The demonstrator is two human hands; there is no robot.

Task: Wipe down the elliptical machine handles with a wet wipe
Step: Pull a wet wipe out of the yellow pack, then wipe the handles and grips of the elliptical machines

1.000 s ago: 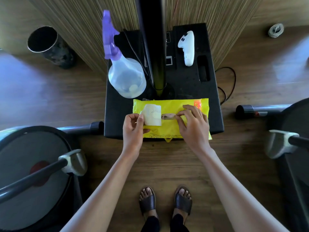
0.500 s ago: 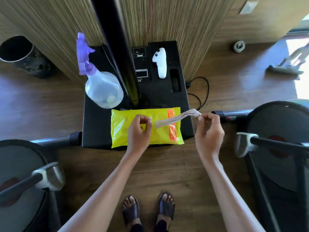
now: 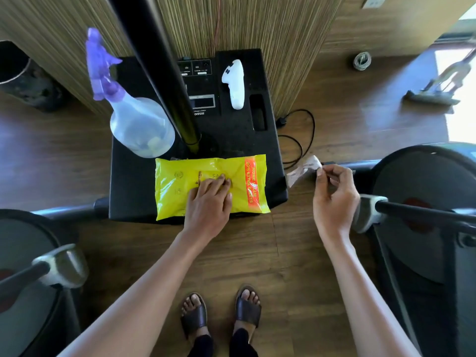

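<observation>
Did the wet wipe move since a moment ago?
Yes. The wipe, pinched in the right hand, has come out of the yellow pack and moved right, beyond the black base's right edge.

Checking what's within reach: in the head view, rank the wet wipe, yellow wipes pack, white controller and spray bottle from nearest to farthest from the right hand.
1. Wet wipe, pinched in the right hand itself.
2. Yellow wipes pack, to its left, under the left hand.
3. White controller, farther back on the black base.
4. Spray bottle, back left on the base, farthest.
</observation>
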